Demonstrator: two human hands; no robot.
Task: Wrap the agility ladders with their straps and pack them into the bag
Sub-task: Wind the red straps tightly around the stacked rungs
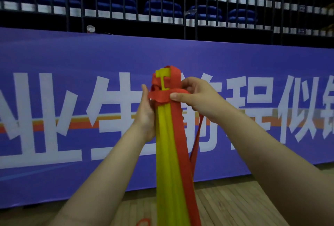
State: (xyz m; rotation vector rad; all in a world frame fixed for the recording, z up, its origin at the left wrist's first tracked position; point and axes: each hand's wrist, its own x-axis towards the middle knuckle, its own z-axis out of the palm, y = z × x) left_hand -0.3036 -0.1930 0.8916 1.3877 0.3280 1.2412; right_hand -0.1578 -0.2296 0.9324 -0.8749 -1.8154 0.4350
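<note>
A bundle of yellow agility-ladder rungs (169,153) stands upright in front of me, its top end at chest height. A red strap (178,135) runs along its right side and crosses the top in a horizontal band. My left hand (146,110) grips the bundle from the left just below that band. My right hand (193,95) pinches the red strap at the band, thumb on the front. A loose length of strap (196,140) hangs below my right wrist. No bag is in view.
A purple banner (72,81) with large white characters stands close ahead as a barrier. Behind it rise a black metal fence (184,5) and rows of blue seats. Wooden floor (226,204) lies below, with a bit of red strap (143,222) on it.
</note>
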